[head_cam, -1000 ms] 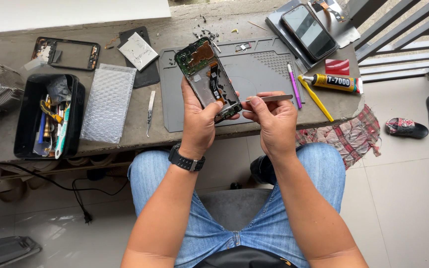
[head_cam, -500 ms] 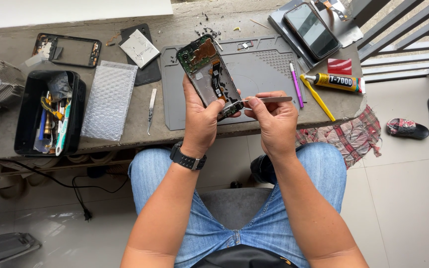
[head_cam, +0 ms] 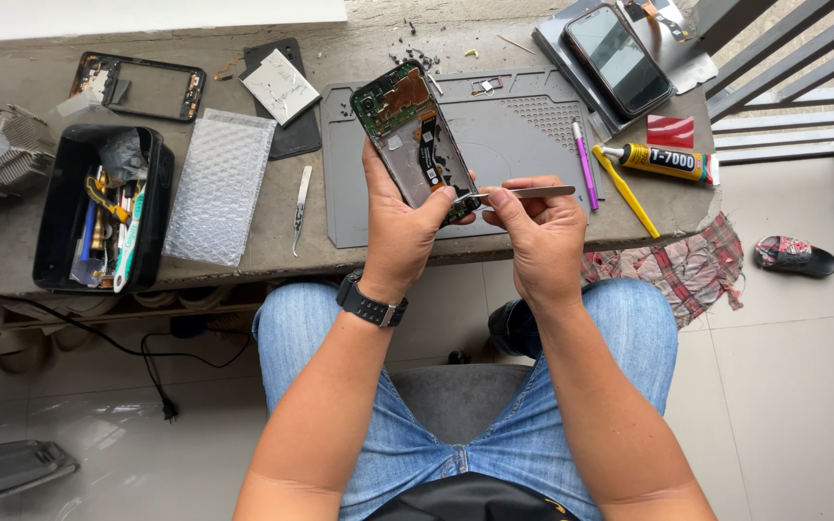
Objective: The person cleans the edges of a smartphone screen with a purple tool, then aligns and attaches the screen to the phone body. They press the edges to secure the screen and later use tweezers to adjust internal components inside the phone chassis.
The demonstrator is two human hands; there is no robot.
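A grey concrete bench ran beside a railing over a tiled floor, with a grey work mat laid on it; the left hand was wrapped around the lower end of an opened phone, circuit side up and tilted above the mat; since a second earlier the phone had dropped slightly and leaned further left, while the right hand kept its pinch on metal tweezers, the tips touching the phone's bottom edge, which suggests fine work at that end was under way; the change was small; to the right lay a yellow glue tube with a black cap, a small red packet just behind it, and a purple pen tool beside a yellow one; farther back sat a dark phone on a grey sleeve; left of the mat lay a bubble-wrap pouch, a black box of tools and a white card on a dark plate.
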